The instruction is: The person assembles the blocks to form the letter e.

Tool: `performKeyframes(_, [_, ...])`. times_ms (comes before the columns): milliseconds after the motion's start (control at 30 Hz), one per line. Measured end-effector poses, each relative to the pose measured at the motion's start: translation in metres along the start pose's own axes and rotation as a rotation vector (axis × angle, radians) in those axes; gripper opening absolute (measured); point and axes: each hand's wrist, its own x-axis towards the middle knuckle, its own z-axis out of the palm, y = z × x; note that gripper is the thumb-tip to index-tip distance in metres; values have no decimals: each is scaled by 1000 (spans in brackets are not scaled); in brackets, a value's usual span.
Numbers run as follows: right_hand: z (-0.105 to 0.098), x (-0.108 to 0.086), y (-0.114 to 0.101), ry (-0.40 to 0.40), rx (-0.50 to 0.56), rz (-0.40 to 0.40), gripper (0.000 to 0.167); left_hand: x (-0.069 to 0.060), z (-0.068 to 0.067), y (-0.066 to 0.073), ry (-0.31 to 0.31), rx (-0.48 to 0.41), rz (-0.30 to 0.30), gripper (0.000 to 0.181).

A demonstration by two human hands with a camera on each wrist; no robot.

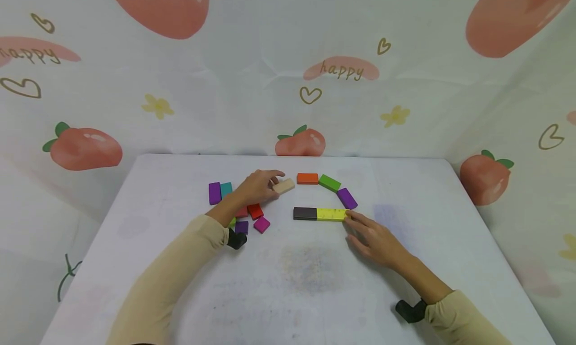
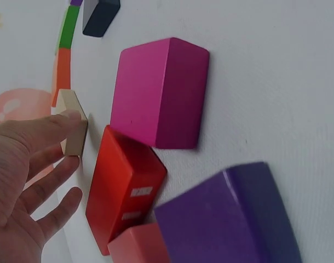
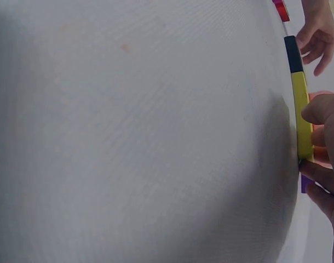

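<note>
In the head view, my left hand (image 1: 258, 187) pinches a beige wooden block (image 1: 284, 186) between thumb and fingers, close to the left end of an orange block (image 1: 308, 178). The left wrist view shows the thumb pressed against the beige block (image 2: 75, 131). From the orange block an arc runs right through a green block (image 1: 330, 183) to a purple block (image 1: 347, 198). Below it, a black block (image 1: 305, 213) and a yellow block (image 1: 331, 214) lie end to end. My right hand (image 1: 375, 240), fingers mostly extended, touches the yellow block's right end.
Several loose blocks lie under and around the left forearm, among them a purple block (image 1: 214, 193), a teal block (image 1: 226, 189), a red block (image 1: 255, 211) and a magenta block (image 1: 262, 225). Behind the white table (image 1: 310, 305) hangs a peach-printed cloth (image 1: 243, 85).
</note>
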Motion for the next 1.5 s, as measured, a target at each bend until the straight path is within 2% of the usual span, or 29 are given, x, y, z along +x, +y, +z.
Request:
performKeyframes(300, [3, -1, 1, 26, 1, -18, 47, 5, 4, 4, -3, 30, -24, 59])
performKeyframes(533, [3, -1, 1, 19, 3, -11, 47, 7, 6, 2, 9, 39, -7, 59])
performKeyframes(1500, [2, 1, 2, 31, 6, -30, 47, 9, 8, 4, 42, 58, -17, 59])
